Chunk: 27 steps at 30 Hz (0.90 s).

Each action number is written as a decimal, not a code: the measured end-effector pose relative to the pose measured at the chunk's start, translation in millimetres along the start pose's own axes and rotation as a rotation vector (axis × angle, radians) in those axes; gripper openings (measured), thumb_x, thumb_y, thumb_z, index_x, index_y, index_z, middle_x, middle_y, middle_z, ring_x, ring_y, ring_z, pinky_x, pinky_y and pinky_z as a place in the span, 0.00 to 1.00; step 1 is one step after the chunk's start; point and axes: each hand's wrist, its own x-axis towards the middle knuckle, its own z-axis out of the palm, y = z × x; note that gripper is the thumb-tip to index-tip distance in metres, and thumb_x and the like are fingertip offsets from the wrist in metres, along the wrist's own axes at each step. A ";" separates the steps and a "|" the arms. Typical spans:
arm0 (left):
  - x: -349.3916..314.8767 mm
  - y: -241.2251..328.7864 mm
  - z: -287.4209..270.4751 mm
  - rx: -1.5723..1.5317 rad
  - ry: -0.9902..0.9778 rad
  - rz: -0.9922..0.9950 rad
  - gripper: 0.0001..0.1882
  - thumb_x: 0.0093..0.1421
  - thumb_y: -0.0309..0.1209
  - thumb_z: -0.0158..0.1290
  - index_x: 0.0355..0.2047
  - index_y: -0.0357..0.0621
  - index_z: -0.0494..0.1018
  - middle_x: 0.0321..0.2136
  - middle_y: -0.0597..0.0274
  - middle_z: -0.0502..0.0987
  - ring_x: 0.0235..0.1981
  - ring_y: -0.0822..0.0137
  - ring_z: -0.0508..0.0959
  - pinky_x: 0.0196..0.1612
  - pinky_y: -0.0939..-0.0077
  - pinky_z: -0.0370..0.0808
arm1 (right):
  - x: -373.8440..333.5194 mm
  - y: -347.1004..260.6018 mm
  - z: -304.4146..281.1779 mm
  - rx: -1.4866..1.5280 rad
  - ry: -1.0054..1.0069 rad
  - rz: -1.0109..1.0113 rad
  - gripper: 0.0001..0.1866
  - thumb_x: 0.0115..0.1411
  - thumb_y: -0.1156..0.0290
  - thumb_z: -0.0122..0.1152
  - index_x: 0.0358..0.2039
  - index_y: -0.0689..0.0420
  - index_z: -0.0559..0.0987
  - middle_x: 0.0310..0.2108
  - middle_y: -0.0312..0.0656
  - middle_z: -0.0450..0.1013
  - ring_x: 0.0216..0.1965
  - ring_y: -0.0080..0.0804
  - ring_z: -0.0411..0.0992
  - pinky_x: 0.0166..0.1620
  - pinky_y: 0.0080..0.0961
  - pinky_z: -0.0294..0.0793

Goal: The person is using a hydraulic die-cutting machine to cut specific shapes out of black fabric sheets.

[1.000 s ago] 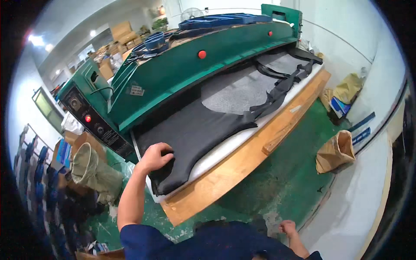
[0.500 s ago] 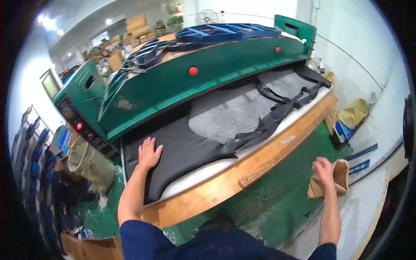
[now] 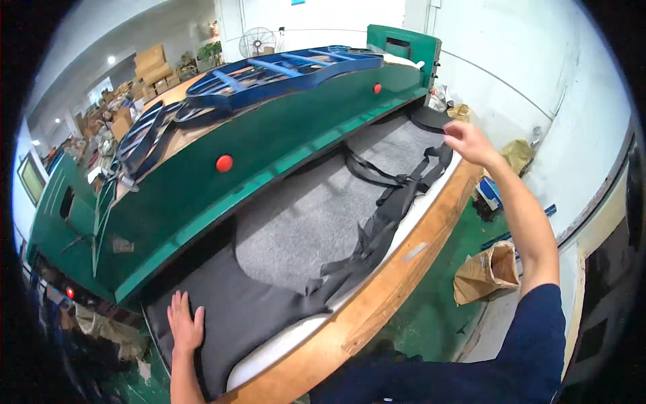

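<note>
A black sheet [image 3: 262, 306] lies on the white bed of a green press, with a large cutout that shows grey speckled material [image 3: 306, 225]. Torn black strips [image 3: 367, 249] trail along the front of the cutout. My left hand [image 3: 185, 323] rests flat on the left end of the sheet, fingers stretched out. At the far right end my right hand [image 3: 469, 141] is by the sheet's dark corner piece [image 3: 428, 120], fingers loosely bent. Whether its fingertips touch that corner I cannot tell.
The green press beam [image 3: 269, 151], with red buttons, spans above the bed. Blue frame-like cutting dies [image 3: 282, 71] lie on top. A wooden board [image 3: 377, 303] runs along the front edge. An open brown paper bag [image 3: 481, 276] stands on the green floor at the right, near the white wall.
My right hand has moved from above the paper bag to the far right end of the sheet. My left hand stays on the sheet's left end. The view has turned rightward.
</note>
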 end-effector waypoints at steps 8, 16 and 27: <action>-9.7 45.5 -17.8 0.205 0.232 -0.050 0.38 0.54 0.30 0.60 0.64 0.34 0.57 0.65 0.40 0.57 0.67 0.44 0.56 0.68 0.54 0.51 | 179.5 42.9 25.7 -0.146 0.190 -0.397 0.20 0.57 0.66 0.62 0.48 0.62 0.76 0.43 0.49 0.76 0.37 0.37 0.77 0.44 0.30 0.76; -49.1 261.1 15.2 0.103 0.264 -0.223 0.31 0.60 0.26 0.55 0.62 0.35 0.60 0.63 0.41 0.62 0.66 0.46 0.58 0.67 0.57 0.53 | 360.9 66.6 60.7 -0.071 0.117 -0.597 0.19 0.50 0.64 0.64 0.41 0.61 0.79 0.37 0.58 0.77 0.42 0.54 0.76 0.48 0.41 0.75; -112.7 331.5 60.7 0.036 0.274 -0.458 0.26 0.66 0.28 0.51 0.62 0.31 0.61 0.61 0.45 0.66 0.64 0.53 0.63 0.66 0.63 0.57 | 419.3 99.5 60.3 -0.188 -0.057 -0.651 0.17 0.48 0.59 0.68 0.34 0.58 0.83 0.32 0.54 0.78 0.37 0.48 0.78 0.44 0.37 0.76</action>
